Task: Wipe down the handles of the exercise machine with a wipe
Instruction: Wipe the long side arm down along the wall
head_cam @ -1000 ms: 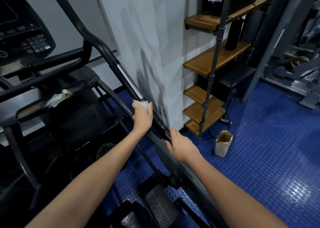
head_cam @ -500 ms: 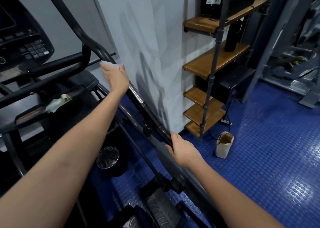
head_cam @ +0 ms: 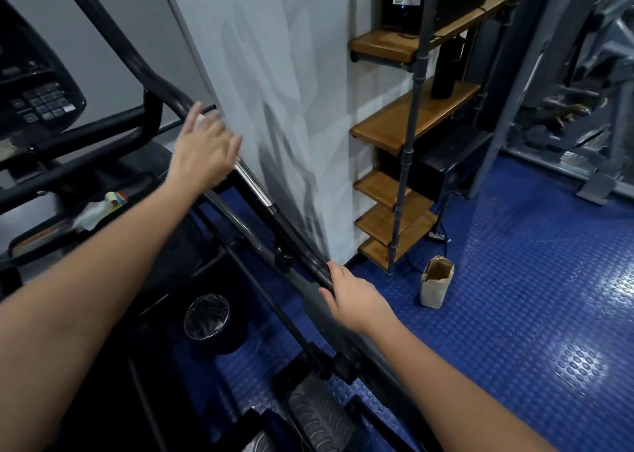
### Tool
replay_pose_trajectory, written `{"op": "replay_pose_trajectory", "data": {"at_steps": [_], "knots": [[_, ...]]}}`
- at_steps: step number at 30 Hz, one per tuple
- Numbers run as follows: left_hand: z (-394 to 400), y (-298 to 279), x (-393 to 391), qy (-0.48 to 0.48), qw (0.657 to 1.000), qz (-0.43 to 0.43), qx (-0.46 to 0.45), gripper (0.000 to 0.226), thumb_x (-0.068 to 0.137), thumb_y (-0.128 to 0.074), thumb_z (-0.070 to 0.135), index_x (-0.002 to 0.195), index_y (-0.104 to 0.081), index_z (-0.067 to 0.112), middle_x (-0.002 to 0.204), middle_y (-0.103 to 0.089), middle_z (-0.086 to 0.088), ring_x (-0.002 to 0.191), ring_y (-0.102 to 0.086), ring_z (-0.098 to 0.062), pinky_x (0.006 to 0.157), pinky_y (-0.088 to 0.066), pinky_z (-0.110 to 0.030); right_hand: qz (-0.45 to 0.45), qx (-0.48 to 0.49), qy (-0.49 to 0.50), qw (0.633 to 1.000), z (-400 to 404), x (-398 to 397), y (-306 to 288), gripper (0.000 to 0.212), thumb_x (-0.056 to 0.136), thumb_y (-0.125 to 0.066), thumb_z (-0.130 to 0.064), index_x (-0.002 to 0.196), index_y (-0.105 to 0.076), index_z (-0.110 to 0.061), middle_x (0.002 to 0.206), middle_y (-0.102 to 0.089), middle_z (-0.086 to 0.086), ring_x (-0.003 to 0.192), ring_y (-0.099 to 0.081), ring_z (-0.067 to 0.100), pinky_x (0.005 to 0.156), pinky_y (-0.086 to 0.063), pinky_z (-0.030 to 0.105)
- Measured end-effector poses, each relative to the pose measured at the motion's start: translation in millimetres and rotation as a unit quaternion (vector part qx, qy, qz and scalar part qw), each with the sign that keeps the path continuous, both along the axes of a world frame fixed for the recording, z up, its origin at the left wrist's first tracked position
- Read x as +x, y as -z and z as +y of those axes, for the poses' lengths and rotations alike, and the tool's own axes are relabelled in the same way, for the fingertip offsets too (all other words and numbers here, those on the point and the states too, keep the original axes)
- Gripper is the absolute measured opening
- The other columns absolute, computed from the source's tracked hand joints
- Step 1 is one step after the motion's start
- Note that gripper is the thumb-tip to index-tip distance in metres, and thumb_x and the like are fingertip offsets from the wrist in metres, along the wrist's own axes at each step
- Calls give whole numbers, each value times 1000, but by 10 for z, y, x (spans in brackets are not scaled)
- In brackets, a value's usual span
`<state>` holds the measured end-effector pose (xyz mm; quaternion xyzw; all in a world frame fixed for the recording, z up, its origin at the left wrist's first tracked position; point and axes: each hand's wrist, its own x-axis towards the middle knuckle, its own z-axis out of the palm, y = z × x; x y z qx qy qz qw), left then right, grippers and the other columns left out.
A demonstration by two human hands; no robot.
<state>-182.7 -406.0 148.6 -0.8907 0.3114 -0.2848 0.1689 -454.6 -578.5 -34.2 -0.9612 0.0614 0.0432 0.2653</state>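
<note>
Pressing a small white wipe [head_cam: 202, 119] under the spread fingers of the left hand [head_cam: 205, 149] against the long black tubular handle [head_cam: 255, 190] of the exercise machine; gripping the same handle lower down, right hand [head_cam: 356, 299] curled round it.

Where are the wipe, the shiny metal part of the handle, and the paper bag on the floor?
wipe [head_cam: 205, 119], head view, white edge showing past the left hand's fingers.
metal part [head_cam: 253, 184], head view, middle of the chrome sleeve.
paper bag [head_cam: 435, 287], head view, front face.
</note>
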Motion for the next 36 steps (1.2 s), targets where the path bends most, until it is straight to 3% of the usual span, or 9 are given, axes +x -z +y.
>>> {"op": "replay_pose_trajectory", "data": {"at_steps": [4, 8, 13, 16, 19, 25, 29, 32, 36], "knots": [[-65, -14, 80, 2, 999, -22, 33, 63, 100, -21, 28, 72, -72, 3, 75, -67, -12, 94, -60, -29, 123, -14, -41, -3, -2, 2, 1000, -1, -9, -14, 43, 103, -36, -45, 135, -33, -17, 123, -54, 5, 91, -61, 31, 79, -53, 48], [-270, 352, -374, 75, 992, 18, 95, 61, 100, -21, 27, 57, -61, 13, 51, -51, -2, 58, -41, -20, 114, -29, -42, 12, 8, 3, 1000, -9, -5, -22, 58, 103, -35, -47, 150, -24, -15, 142, -48, 6, 109, -60, 33, 89, -50, 47], [-323, 1180, -880, 173, 971, 112, 123, 57, 106, -16, 37, 88, -67, 19, 87, -66, 1, 91, -58, -22, 119, -20, -38, 39, 26, 40, 998, -12, 9, -9, 56, 99, -39, -52, 143, -33, -17, 129, -58, 8, 108, -60, 30, 87, -50, 45], [-226, 1082, -752, 207, 963, 95, 146, 56, 107, -17, 41, 98, -68, 18, 96, -67, 2, 100, -59, -21, 122, -16, -36, 36, 25, 47, 998, -5, -2, -6, 51, 99, -40, -52, 135, -39, -17, 118, -61, 7, 100, -61, 29, 80, -51, 43], [-147, 661, -401, 217, 970, 61, 95, 55, 106, -22, 39, 92, -70, 16, 89, -70, -2, 91, -63, -23, 118, -25, -39, 32, 21, 48, 998, -7, -10, -13, 49, 99, -40, -52, 133, -40, -17, 114, -61, 6, 96, -62, 28, 76, -51, 41], [27, -8, 185, 97, 993, 11, 73, 65, 104, -15, 37, 78, -68, 11, 75, -63, -5, 79, -59, -27, 104, -39, -42, 27, 1, 41, 999, -4, 1, -32, 39, 100, -41, -49, 124, -43, -18, 101, -61, 3, 85, -62, 27, 74, -54, 45], [-176, 415, -175, 69, 997, 31, 15, 60, 102, -18, 34, 72, -64, 10, 71, -61, -7, 74, -51, -25, 103, -37, -43, 18, -2, 38, 999, -1, 11, -22, 41, 100, -40, -50, 126, -42, -19, 100, -61, 2, 83, -62, 25, 71, -53, 42], [-287, 925, -660, 136, 988, 64, 33, 50, 103, -26, 30, 76, -65, 13, 73, -59, -5, 74, -49, -24, 97, -37, -41, 13, -4, 37, 999, -6, 14, 3, 46, 100, -40, -50, 132, -41, -17, 108, -62, 5, 90, -63, 28, 68, -47, 39], [-265, 1162, -895, 209, 970, 96, 82, 46, 106, -28, 36, 86, -65, 17, 85, -61, -1, 87, -55, -23, 106, -35, -39, 11, 1, 38, 999, -10, 25, 36, 50, 99, -40, -52, 137, -39, -18, 115, -62, 6, 94, -63, 29, 68, -44, 38]]}}
